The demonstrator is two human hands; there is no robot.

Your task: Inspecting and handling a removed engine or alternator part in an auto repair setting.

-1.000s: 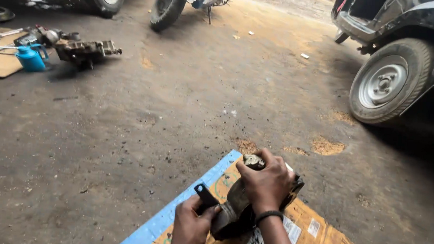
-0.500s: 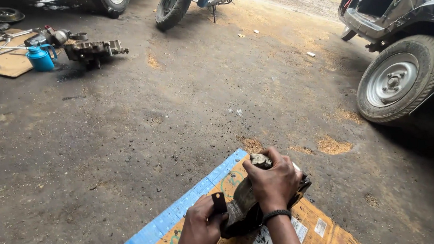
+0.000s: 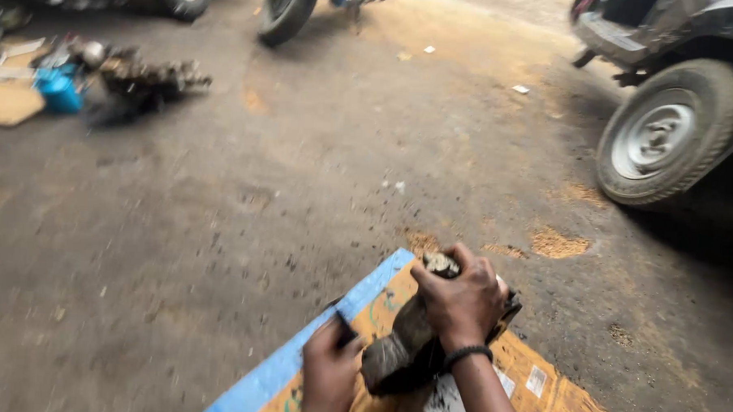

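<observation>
a dark, greasy metal part [image 3: 402, 353] is held upright-tilted over a flattened cardboard sheet [image 3: 539, 391] with a blue edge, which lies on the oily floor [image 3: 219, 241]. the long axis of the part runs from about 7 o'clock at its broad lower end to about 1 o'clock at its narrow upper end, so it leans away from the viewer and to the right.

the right hand [image 3: 460, 303] is set on the upper end; its fingers [image 3: 441, 286] are curled closed over the top, and a light-coloured tip of the part is seen between them. a dark band is worn at that wrist. the left hand [image 3: 332, 367] is placed at about 9 o'clock from the lower end, just beside it and seemingly touching; its fingers are closed on a small black tool or handle [image 3: 344, 331], though blur hides the exact grip. the right hand is thus the nearer to the upper end, the left to the base.

well apart, at 10 o'clock, a blue can [image 3: 60, 90] and a dismantled engine piece [image 3: 152, 78] are seen on the floor; a car wheel [image 3: 661, 131] stands at 2 o'clock and a motorcycle tyre [image 3: 285, 12] at 12 o'clock.
</observation>
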